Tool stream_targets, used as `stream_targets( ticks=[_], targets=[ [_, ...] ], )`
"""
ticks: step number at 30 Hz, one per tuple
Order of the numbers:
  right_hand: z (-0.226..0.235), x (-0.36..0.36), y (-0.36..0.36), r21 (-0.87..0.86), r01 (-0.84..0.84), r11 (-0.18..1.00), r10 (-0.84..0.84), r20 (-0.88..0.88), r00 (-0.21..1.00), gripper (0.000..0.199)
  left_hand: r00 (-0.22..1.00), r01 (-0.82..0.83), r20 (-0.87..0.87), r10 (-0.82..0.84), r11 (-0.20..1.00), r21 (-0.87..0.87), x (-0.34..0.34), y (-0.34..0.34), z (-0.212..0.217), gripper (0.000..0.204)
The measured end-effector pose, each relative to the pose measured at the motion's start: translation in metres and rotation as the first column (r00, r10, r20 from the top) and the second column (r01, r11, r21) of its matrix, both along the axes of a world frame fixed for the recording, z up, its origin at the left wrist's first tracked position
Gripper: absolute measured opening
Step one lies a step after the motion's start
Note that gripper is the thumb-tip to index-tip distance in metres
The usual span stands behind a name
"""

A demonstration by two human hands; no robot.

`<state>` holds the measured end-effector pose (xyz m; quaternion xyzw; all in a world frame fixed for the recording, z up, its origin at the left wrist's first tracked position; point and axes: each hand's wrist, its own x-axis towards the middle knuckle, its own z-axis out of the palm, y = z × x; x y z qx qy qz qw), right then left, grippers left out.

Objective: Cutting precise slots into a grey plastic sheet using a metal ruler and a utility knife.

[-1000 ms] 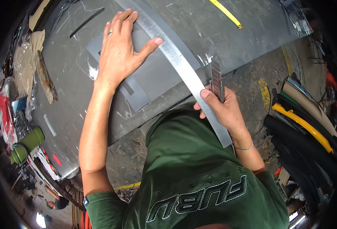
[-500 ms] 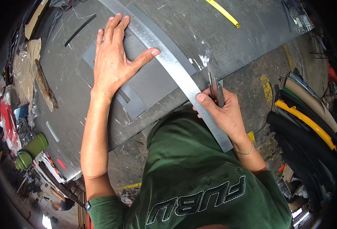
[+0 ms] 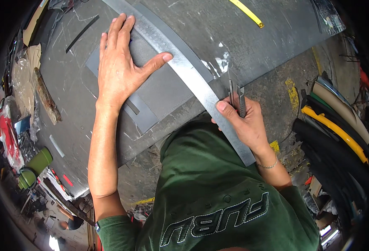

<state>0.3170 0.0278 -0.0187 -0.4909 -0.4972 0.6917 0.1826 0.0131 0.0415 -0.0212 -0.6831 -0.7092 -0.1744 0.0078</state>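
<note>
A long metal straightedge (image 3: 193,77) lies diagonally over a stitched grey sheet (image 3: 161,90) on the dark table. My left hand (image 3: 119,73) rests flat on the sheet with its fingers spread, the thumb tip and fingertips at the straightedge's left edge. My right hand (image 3: 245,125) grips the near end of the straightedge, which sticks out past the table edge, its thumb on top. Slim dark tools also stand up from that hand: a narrow blade-like piece (image 3: 231,92) and a ridged cutter knife (image 3: 241,102). Its other fingers are mostly hidden.
A yellow measuring tape (image 3: 247,13) lies at the far side of the table (image 3: 276,50). A black strip (image 3: 82,33) and a piece of wood (image 3: 47,98) are on the left. Rolled materials (image 3: 335,134) are stacked to the right, beyond the table edge.
The view has shifted slightly, and my left hand sits a little further left in it. Both hands keep the same hold, and the straightedge lies as before.
</note>
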Motion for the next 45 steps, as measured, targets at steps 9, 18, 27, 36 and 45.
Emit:
stream_targets(
  ticks=[9, 18, 27, 36, 45],
  targets=[
    [0.0027, -0.0011, 0.0018, -0.032, 0.009, 0.999, -0.009, -0.005, 1.000, 0.029, 1.000, 0.007, -0.015, -0.007, 1.000, -0.008, -0.0017, 0.0002, -0.0007, 0.114],
    [0.0020, -0.0015, 0.0015, -0.032, 0.021, 0.999, -0.022, -0.013, 1.000, 0.030, 1.000, 0.015, 0.006, -0.015, 1.000, 0.013, -0.0017, -0.0008, -0.0018, 0.108],
    [0.0017, -0.0021, 0.0008, -0.014, 0.032, 0.999, -0.033, -0.024, 0.999, 0.031, 1.000, 0.023, 0.008, -0.024, 1.000, 0.021, -0.0026, -0.0004, -0.0024, 0.108],
    [0.0026, -0.0015, 0.0017, -0.029, 0.017, 0.999, -0.017, 0.005, 1.000, 0.032, 1.000, 0.018, 0.013, -0.018, 1.000, 0.016, -0.0021, 0.0001, -0.0011, 0.105],
    [0.0019, -0.0009, 0.0026, -0.016, 0.007, 1.000, -0.008, -0.003, 1.000, 0.034, 0.999, 0.023, 0.024, -0.023, 1.000, 0.017, -0.0011, 0.0007, 0.0007, 0.104]
  ],
)
